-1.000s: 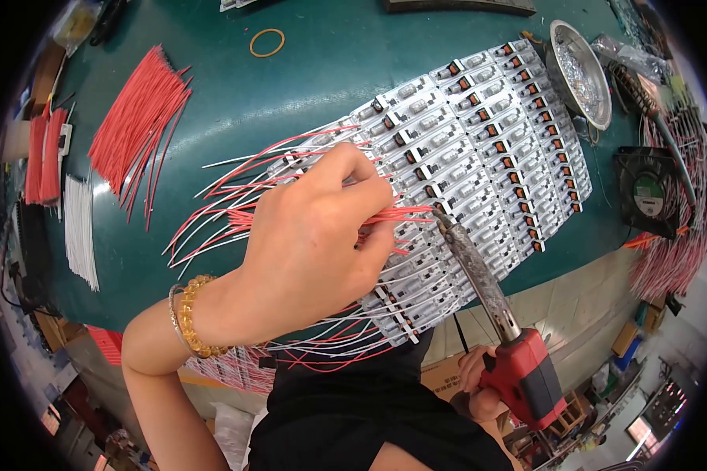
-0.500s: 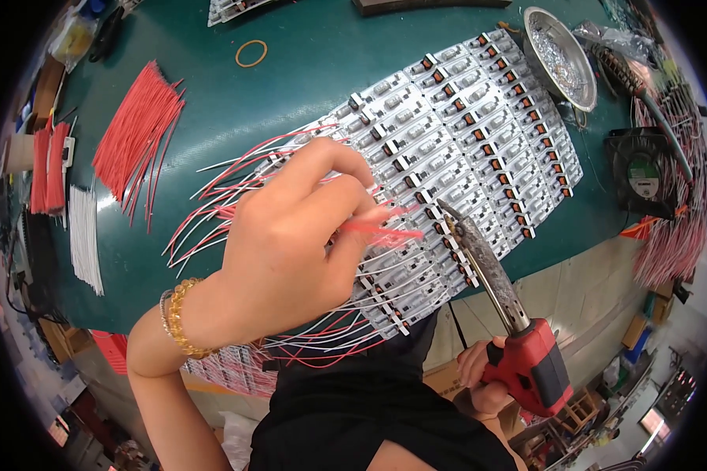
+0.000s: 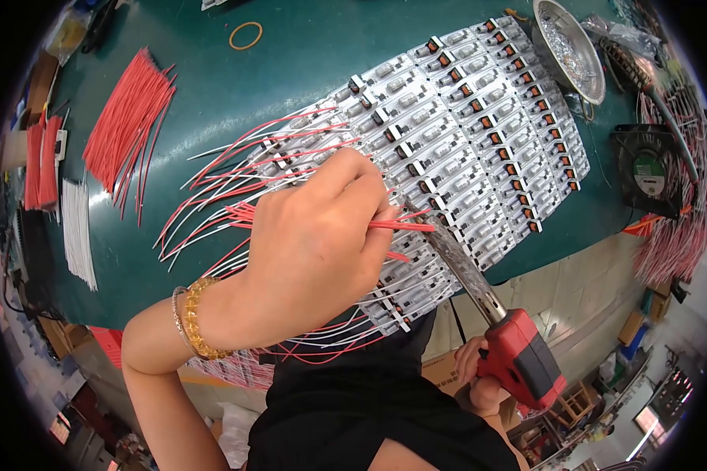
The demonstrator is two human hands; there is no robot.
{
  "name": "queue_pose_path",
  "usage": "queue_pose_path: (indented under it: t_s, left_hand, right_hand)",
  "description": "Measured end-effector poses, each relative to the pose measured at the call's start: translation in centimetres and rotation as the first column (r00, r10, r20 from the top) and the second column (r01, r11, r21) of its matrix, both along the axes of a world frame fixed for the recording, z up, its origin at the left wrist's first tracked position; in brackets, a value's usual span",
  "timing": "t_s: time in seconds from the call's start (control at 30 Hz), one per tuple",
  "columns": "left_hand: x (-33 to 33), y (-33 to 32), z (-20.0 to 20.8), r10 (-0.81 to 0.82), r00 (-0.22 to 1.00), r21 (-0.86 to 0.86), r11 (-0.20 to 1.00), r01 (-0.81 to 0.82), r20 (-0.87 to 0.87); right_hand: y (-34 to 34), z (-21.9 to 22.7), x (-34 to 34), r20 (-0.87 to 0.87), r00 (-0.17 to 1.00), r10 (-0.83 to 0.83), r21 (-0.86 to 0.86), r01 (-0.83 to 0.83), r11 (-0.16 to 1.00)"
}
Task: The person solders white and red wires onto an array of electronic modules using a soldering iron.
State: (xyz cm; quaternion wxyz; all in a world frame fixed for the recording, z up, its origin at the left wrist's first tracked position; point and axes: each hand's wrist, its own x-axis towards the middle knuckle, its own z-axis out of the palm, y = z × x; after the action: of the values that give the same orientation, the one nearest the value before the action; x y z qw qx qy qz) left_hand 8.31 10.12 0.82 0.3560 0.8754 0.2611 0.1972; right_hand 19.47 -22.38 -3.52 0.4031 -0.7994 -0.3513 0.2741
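Iron point(image 3: 479, 290) moved left; hands point(image 3: 310, 243) closed on iron, wires point(image 3: 404, 226).

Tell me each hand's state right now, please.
Left hand: closed, holding thin red wires.
Right hand: closed, holding a red-and-black soldering iron.

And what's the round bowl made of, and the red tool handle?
The bowl looks like metal, from its silvery-grey sheen. The handle seems hard, smooth plastic, being evenly red and moulded-looking; its duller dark part could be rubber.

Two hands point(image 3: 314, 235), one soldering iron point(image 3: 522, 357), one bowl point(image 3: 593, 88), one fan point(image 3: 648, 171)
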Motion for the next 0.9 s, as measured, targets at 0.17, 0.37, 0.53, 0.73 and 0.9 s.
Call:
queue_pose_path:
  t_s: [0.17,0.37,0.53,0.73,0.9]
  left_hand:
    - [-0.1,-0.2,0.3,0.018,0.996,-0.004,1.000,-0.019,-0.093]
    - [0.0,-0.1,-0.4,-0.004,1.000,0.050,0.999,0.004,0.000]
    - [0.1,-0.2,-0.4,-0.019,0.999,0.034,0.999,0.018,0.032]
    - [-0.9,0.8,2.0,-0.111,0.994,-0.235,0.966,0.104,-0.016]
    - [-0.4,-0.3,0.2,-0.081,0.997,-0.202,0.976,0.082,0.014]
  right_hand:
    - [-2.1,-2.6,0.0,-0.249,0.968,0.024,0.397,0.079,0.914]
    - [0.6,1.1,0.0,-0.356,0.935,0.010,0.279,0.096,0.955]
    - [4.4,3.0,-0.3,-0.470,0.882,0.033,0.321,0.136,0.937]
    - [-3.5,-1.9,-0.2,-0.647,0.758,-0.087,0.338,0.387,0.858]
    - [3.2,2.3,0.2,-0.591,0.795,0.139,0.380,0.123,0.917]
